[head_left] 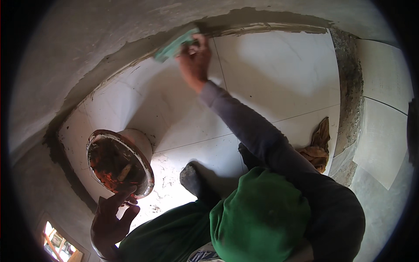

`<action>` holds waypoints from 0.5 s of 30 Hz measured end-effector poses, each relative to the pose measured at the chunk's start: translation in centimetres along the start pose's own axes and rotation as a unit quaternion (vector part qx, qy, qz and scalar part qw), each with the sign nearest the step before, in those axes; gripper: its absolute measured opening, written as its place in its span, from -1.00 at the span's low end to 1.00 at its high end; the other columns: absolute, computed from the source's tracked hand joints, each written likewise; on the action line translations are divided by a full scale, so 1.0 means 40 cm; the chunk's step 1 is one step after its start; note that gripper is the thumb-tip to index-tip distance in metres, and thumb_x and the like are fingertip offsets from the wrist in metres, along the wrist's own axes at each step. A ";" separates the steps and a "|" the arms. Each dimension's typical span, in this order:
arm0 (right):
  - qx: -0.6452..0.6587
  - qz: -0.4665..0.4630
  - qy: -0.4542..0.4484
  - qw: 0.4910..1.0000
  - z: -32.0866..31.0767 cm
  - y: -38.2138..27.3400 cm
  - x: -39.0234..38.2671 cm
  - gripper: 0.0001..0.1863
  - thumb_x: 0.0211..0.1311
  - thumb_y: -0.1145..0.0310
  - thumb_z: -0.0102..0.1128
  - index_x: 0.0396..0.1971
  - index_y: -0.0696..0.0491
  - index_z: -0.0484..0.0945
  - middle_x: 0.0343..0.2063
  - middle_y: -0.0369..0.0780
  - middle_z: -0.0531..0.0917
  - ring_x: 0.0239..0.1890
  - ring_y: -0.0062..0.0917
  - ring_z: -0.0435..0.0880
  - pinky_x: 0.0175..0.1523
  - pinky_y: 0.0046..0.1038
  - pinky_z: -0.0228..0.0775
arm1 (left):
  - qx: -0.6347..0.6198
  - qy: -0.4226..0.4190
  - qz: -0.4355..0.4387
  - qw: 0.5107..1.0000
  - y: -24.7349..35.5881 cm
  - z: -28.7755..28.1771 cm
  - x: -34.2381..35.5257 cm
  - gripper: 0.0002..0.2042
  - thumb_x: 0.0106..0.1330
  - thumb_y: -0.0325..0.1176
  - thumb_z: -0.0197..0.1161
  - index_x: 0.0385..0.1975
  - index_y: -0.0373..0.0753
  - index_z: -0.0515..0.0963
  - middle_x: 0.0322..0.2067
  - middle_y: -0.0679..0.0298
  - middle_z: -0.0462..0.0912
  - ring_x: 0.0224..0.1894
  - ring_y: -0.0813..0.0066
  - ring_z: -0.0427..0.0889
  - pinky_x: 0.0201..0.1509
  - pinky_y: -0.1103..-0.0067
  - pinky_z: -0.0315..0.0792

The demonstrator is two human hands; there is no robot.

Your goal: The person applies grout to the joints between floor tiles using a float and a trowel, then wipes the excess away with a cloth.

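My right hand (194,61) is closed around a green float (176,45), slightly blurred, at the far edge of the white floor tiles. The float lies at the foot of the wall, against a strip of grey mortar (257,19). My left hand (112,220) is at the lower left, thumb and fingers apart, with its fingertips at the near rim of a bucket (139,150). Whether they touch the rim is unclear. Dark, dirty residue coats the bucket's inside, where a small light-coloured piece (124,172) lies.
White tiles (279,70) with thin joints cover the floor. A rough bare strip (349,87) divides them from more tiles (384,135) at right. A crumpled brown cloth (318,146) lies beside my arm. My dark-shod foot (194,179) stands near the bucket. Grey wall (87,39) curves around the far left.
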State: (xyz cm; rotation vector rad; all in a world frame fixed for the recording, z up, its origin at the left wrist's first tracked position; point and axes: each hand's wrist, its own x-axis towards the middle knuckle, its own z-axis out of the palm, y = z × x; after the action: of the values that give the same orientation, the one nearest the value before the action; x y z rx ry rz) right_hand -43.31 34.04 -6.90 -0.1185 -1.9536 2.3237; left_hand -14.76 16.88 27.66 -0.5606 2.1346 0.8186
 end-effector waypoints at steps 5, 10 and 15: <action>-0.067 -0.004 -0.141 0.988 0.034 0.000 -0.074 -0.74 0.45 0.62 0.17 0.07 0.11 0.48 -0.25 -0.25 0.65 -0.33 -0.62 0.71 -0.35 -0.52 0.63 | 0.011 0.011 -0.048 0.999 0.028 -0.006 -0.006 -0.50 0.31 -0.37 0.48 0.28 -0.04 0.64 -0.08 0.27 0.83 -0.02 0.30 0.74 0.29 0.32 0.50; 0.074 -0.024 -0.003 0.997 -0.237 -0.049 0.028 -0.74 0.48 0.34 0.31 0.06 0.08 0.59 -0.24 -0.25 0.68 -0.32 -0.61 0.73 -0.37 -0.44 0.75 | 0.018 0.003 -0.070 0.997 0.011 -0.001 -0.025 -0.50 0.33 -0.38 0.45 0.30 -0.09 0.63 -0.09 0.24 0.83 0.01 0.29 0.73 0.27 0.32 0.53; 0.024 0.036 0.191 0.981 -0.498 -0.133 0.248 -0.68 0.37 0.48 0.23 0.10 0.09 0.60 -0.16 -0.13 0.74 -0.38 -0.39 0.76 -0.38 -0.38 0.65 | 0.031 -0.023 -0.083 0.996 0.015 -0.008 0.002 -0.50 0.33 -0.39 0.44 0.31 -0.16 0.61 -0.10 0.15 0.84 0.02 0.29 0.76 0.23 0.33 0.57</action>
State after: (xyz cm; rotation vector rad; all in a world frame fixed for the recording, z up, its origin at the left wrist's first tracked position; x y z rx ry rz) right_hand -50.47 55.68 -5.02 -0.5937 -1.7267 2.1843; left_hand -15.34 17.07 27.97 -0.6703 2.0333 0.6638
